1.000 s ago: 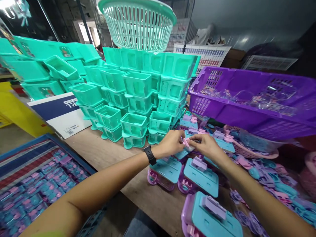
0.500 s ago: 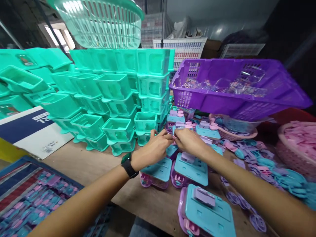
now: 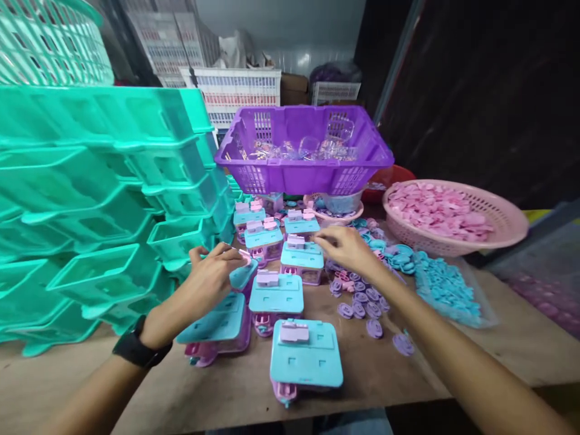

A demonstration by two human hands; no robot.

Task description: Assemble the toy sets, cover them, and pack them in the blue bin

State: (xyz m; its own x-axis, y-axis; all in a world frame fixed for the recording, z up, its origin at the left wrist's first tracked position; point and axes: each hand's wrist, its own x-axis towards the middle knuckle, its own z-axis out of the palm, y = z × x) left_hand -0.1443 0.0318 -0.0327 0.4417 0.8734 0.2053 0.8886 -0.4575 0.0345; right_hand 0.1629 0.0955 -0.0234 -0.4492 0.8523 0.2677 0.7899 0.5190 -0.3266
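Note:
My left hand (image 3: 206, 281), with a black watch on its wrist, reaches over a toy box whose blue lid (image 3: 242, 276) shows past the fingers. Its fingers are closed at a small pink plastic piece (image 3: 245, 257) on that lid. My right hand (image 3: 344, 246) is pinched beside another blue-lidded box (image 3: 302, 257); anything in the pinch is too small to make out. Nearer to me stand a box with a lilac piece on its lid (image 3: 276, 296), a similar front box (image 3: 306, 356) and a left box (image 3: 217, 320) partly under my left forearm.
Stacked green bins (image 3: 109, 205) rise on the left. A purple crate (image 3: 303, 172) stands behind the boxes. On the right are loose lilac parts (image 3: 362, 296), a bag of blue parts (image 3: 446, 290) and a pink basket (image 3: 502, 223) of pink pieces.
My hands, together over one box before, are now apart, the right one further right. The view has turned right, showing more of the pink basket and blue parts.

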